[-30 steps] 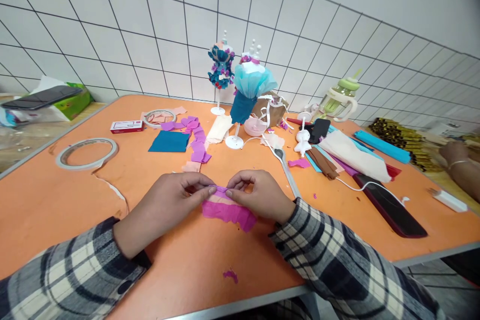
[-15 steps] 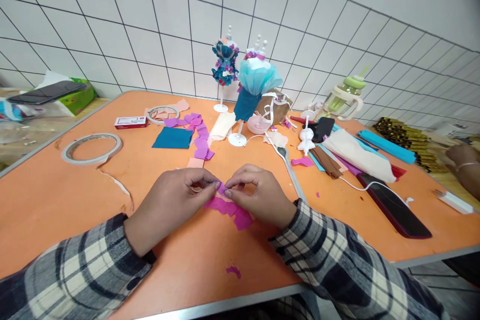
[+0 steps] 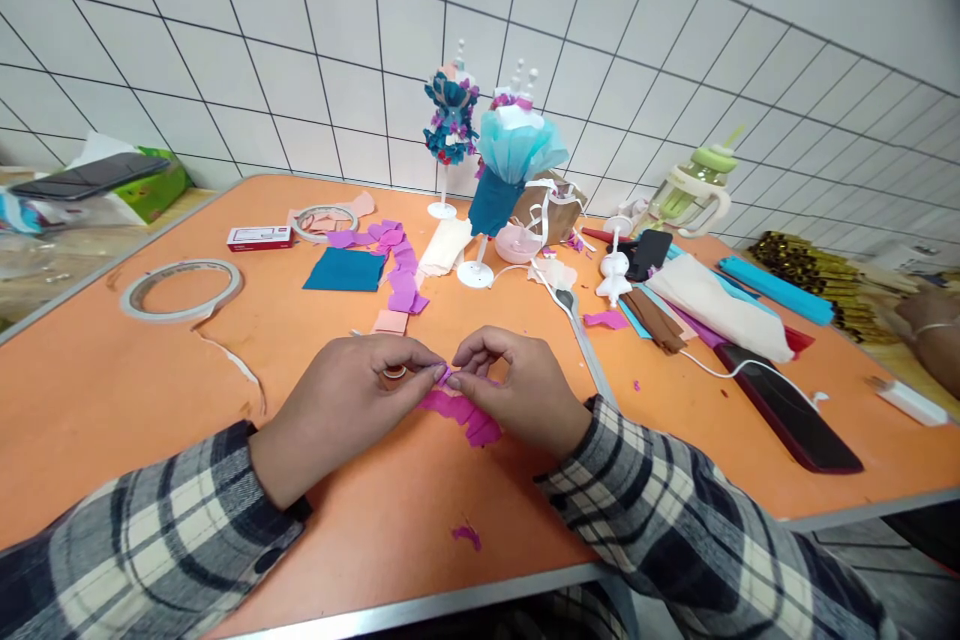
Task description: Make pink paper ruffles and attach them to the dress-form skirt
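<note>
Both of my hands meet low over the orange table (image 3: 112, 390), pinching one strip of magenta crepe paper (image 3: 461, 414). My left hand (image 3: 352, 395) grips its upper left end with thumb and forefinger. My right hand (image 3: 514, 385) pinches the same spot from the right, fingers curled. The paper hangs crumpled below my fingertips and touches the table. A small magenta scrap (image 3: 466, 534) lies nearer the front edge.
Two dressed mannequin stands (image 3: 495, 170) rise at the back, with purple paper pieces (image 3: 397, 270), a teal sheet (image 3: 345, 271), tape rolls (image 3: 180, 285), a red box (image 3: 259, 238), a spoon (image 3: 577, 320) and a dark phone (image 3: 787, 407). Another person's hand (image 3: 930, 320) rests at the right edge.
The magenta paper has been gathered from a wide flat strip into a narrower crumpled bunch, and my fingertips have drawn closer together. The view shifted slightly.
</note>
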Demonstrator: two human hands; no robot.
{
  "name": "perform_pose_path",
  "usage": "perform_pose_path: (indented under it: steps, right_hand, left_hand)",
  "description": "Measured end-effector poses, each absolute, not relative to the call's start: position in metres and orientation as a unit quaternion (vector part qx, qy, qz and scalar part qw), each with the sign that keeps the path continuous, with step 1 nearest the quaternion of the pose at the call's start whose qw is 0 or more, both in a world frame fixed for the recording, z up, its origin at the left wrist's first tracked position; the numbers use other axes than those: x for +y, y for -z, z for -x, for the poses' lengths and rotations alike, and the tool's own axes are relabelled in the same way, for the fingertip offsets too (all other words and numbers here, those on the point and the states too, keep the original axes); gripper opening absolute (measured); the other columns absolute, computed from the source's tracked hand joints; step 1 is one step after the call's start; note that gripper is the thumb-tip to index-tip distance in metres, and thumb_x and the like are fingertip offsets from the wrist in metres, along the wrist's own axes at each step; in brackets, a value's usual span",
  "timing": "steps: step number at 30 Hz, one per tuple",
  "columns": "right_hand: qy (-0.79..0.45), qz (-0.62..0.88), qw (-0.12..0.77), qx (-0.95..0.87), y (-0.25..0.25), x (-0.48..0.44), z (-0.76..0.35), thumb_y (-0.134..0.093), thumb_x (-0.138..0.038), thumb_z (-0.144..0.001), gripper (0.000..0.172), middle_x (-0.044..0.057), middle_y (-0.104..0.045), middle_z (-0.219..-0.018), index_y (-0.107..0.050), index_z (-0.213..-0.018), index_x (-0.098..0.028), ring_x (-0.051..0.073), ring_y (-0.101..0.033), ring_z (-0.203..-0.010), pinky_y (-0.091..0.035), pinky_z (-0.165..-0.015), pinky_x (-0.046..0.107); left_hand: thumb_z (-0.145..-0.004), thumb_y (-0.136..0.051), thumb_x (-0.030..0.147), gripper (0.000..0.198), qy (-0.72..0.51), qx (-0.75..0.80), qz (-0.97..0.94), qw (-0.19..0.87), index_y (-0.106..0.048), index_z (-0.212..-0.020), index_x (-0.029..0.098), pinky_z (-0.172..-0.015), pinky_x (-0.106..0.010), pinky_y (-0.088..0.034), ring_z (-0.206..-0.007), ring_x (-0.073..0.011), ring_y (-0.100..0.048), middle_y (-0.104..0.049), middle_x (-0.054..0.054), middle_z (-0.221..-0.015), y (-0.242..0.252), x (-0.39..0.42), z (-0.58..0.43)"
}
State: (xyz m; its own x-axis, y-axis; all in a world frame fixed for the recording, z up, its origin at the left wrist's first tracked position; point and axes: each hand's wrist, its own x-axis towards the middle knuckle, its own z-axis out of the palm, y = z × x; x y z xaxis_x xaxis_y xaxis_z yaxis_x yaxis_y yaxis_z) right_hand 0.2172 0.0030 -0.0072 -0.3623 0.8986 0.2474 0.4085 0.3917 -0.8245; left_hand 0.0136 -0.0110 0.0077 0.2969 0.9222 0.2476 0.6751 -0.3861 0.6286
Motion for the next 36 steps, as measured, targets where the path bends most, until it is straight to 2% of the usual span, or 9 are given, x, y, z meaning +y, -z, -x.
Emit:
perform_pose_path:
  steps: [5,13,18,25,28,32,36]
  right_hand:
    - [-0.333,0.429,0.350,-0.763,0.011,0.003,-0.218,-0.074,-0.024,-0.083,0.004,0.000,-0.073,-0.077,-0.072,-0.084,-0.021,0.015,-0.067,-0.072,-0.052,-0.070,0.025]
    - [-0.360,0.452,0.330,-0.746,0.008,0.000,-0.215,-0.074,-0.024,-0.081,0.005,0.000,-0.071,-0.071,-0.071,-0.080,-0.020,0.014,-0.065,-0.066,-0.050,-0.065,0.026]
    - [-0.378,0.454,0.338,-0.733,0.007,-0.001,-0.213,-0.072,-0.021,-0.079,0.003,-0.001,-0.069,-0.069,-0.070,-0.079,-0.019,0.013,-0.062,-0.064,-0.049,-0.063,0.024]
    - [-0.381,0.453,0.357,-0.722,0.008,0.001,-0.214,-0.070,-0.018,-0.078,0.001,-0.001,-0.067,-0.068,-0.069,-0.078,-0.018,0.012,-0.060,-0.064,-0.048,-0.062,0.023]
    - [-0.402,0.438,0.354,-0.721,0.007,0.002,-0.215,-0.071,-0.021,-0.079,0.004,-0.001,-0.068,-0.070,-0.070,-0.080,-0.017,0.012,-0.059,-0.063,-0.047,-0.061,0.023]
    - [-0.443,0.407,0.358,-0.714,0.003,0.004,-0.220,-0.073,-0.026,-0.080,0.010,0.001,-0.071,-0.074,-0.073,-0.083,-0.017,0.012,-0.060,-0.066,-0.049,-0.063,0.024]
    - [-0.457,0.381,0.359,-0.719,0.001,0.006,-0.222,-0.074,-0.028,-0.080,0.011,0.001,-0.073,-0.076,-0.074,-0.083,-0.017,0.013,-0.063,-0.069,-0.049,-0.065,0.025]
  left_hand:
    - [-0.088,-0.061,0.042,0.027,-0.285,0.511,-0.787,0.198,-0.082,-0.086,0.026,-0.070,-0.030,-0.050,-0.076,-0.0203,-0.074,-0.082,0.000,-0.084,-0.008,-0.013,-0.014]
    - [-0.089,-0.061,0.042,0.026,-0.278,0.501,-0.796,0.198,-0.082,-0.086,0.027,-0.071,-0.031,-0.050,-0.077,-0.0213,-0.074,-0.083,0.000,-0.085,-0.005,-0.011,-0.012]
    - [-0.087,-0.062,0.043,0.027,-0.288,0.499,-0.786,0.223,-0.082,-0.082,0.026,-0.072,-0.031,-0.051,-0.075,-0.0217,-0.073,-0.082,-0.001,-0.080,-0.008,-0.011,-0.013]
    - [-0.086,-0.065,0.045,0.027,-0.306,0.498,-0.768,0.263,-0.082,-0.089,0.024,-0.072,-0.030,-0.054,-0.076,-0.0210,-0.074,-0.082,-0.002,-0.083,-0.013,-0.012,-0.017]
    - [-0.084,-0.066,0.042,0.025,-0.330,0.521,-0.743,0.259,-0.080,-0.092,0.023,-0.073,-0.030,-0.054,-0.078,-0.0211,-0.074,-0.082,-0.002,-0.086,-0.012,-0.011,-0.017]
    - [-0.084,-0.064,0.038,0.020,-0.350,0.514,-0.747,0.235,-0.079,-0.082,0.024,-0.077,-0.032,-0.052,-0.082,-0.0214,-0.073,-0.080,-0.002,-0.086,-0.012,-0.009,-0.017]
    - [-0.084,-0.065,0.038,0.020,-0.365,0.522,-0.736,0.228,-0.078,-0.081,0.023,-0.078,-0.032,-0.052,-0.081,-0.0213,-0.072,-0.080,-0.002,-0.085,-0.012,-0.008,-0.017]
